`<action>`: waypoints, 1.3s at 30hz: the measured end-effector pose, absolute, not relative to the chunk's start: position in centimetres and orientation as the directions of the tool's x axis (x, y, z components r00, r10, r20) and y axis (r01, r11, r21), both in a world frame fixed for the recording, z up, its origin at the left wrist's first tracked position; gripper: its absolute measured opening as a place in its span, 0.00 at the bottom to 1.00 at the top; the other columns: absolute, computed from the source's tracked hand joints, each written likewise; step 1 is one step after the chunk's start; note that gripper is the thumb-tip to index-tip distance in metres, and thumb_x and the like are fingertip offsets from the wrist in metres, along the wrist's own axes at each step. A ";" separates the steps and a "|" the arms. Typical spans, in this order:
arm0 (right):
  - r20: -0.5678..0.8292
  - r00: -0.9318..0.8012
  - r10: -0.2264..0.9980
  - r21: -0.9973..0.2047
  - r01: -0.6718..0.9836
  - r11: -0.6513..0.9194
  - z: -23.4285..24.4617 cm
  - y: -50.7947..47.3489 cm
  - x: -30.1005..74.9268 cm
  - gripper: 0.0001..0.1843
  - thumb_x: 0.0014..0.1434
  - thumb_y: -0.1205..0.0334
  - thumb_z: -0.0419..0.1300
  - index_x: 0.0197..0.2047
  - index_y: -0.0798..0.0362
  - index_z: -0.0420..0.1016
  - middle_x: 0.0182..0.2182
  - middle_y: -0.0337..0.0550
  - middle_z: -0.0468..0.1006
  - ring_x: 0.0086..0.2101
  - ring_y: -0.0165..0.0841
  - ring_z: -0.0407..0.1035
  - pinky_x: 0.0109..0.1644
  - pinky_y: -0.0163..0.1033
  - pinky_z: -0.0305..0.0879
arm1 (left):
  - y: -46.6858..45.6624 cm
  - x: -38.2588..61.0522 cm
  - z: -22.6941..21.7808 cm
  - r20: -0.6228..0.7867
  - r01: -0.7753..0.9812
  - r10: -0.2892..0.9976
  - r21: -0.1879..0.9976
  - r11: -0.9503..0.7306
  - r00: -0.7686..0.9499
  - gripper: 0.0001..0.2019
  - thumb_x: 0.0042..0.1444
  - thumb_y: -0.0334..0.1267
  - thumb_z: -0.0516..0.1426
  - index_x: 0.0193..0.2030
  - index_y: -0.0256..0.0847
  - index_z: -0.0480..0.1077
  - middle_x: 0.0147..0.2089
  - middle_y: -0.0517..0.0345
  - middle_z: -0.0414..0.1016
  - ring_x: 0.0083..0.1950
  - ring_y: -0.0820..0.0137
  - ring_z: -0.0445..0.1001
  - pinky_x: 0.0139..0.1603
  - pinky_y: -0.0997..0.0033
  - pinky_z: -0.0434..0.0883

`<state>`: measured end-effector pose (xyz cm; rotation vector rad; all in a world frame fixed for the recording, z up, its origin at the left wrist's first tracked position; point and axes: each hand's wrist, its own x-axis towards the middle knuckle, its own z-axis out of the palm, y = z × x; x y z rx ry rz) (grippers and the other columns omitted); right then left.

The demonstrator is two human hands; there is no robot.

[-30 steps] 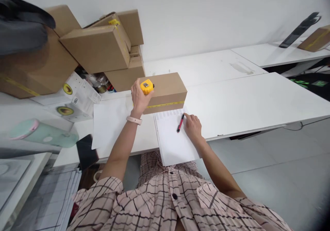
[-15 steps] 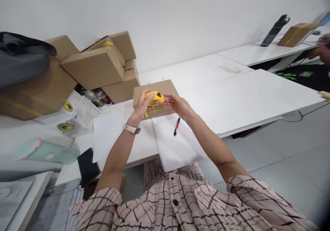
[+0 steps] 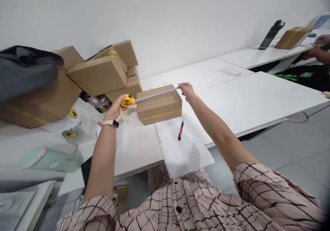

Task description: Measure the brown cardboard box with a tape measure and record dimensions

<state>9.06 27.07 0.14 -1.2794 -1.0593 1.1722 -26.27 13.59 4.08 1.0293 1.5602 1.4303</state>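
My left hand (image 3: 114, 109) grips the yellow tape measure (image 3: 127, 101) just left of a small cardboard box (image 3: 159, 104) with a yellow tape band. The pulled-out tape blade (image 3: 157, 94) runs across the top of the box. My right hand (image 3: 186, 90) pinches the blade's end at the box's right top edge. A red pen (image 3: 180, 132) lies on a printed sheet (image 3: 183, 147) in front of the box, on the white table (image 3: 247, 100).
Stacked cardboard boxes (image 3: 100, 74) and white avocado-print boxes (image 3: 77, 122) crowd the left. A dark bag (image 3: 25, 71) and a mint bottle (image 3: 48, 159) sit nearer left. Another person's hand (image 3: 318, 48) works at a far table holding another box (image 3: 292, 37).
My right hand left the pen, met the tape measure, and drew its blade out to the right across the box. My left hand moved left with the case.
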 end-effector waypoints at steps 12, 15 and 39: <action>-0.193 -0.109 0.975 -0.959 0.229 -0.164 -2.6 26.4 8.8 0.22 0.56 0.46 0.65 0.46 0.53 0.70 0.51 0.52 0.78 0.43 0.39 0.72 0.39 0.39 0.67 | 14.5 -28.6 2.8 -0.201 -0.038 0.941 0.979 0.199 -0.271 0.18 0.52 0.46 0.64 0.44 0.36 0.74 0.33 0.56 0.78 0.24 0.75 0.70 0.22 0.77 0.67; -0.182 -0.086 0.979 -0.956 0.247 -0.156 -3.2 27.0 8.9 0.21 0.56 0.44 0.65 0.41 0.54 0.72 0.47 0.52 0.80 0.40 0.38 0.73 0.37 0.39 0.66 | 14.9 -28.3 2.6 -0.215 -0.040 0.942 0.976 0.212 -0.259 0.19 0.52 0.47 0.64 0.45 0.35 0.74 0.35 0.55 0.79 0.24 0.74 0.71 0.21 0.77 0.65; 0.202 -0.345 0.917 -0.655 0.648 0.388 3.0 30.4 0.4 0.17 0.64 0.48 0.58 0.46 0.50 0.81 0.51 0.51 0.80 0.54 0.45 0.69 0.58 0.47 0.61 | 2.7 -7.7 -1.6 -0.148 -0.471 0.988 0.870 0.148 0.038 0.29 0.50 0.59 0.64 0.50 0.36 0.71 0.42 0.48 0.79 0.29 0.65 0.80 0.21 0.74 0.69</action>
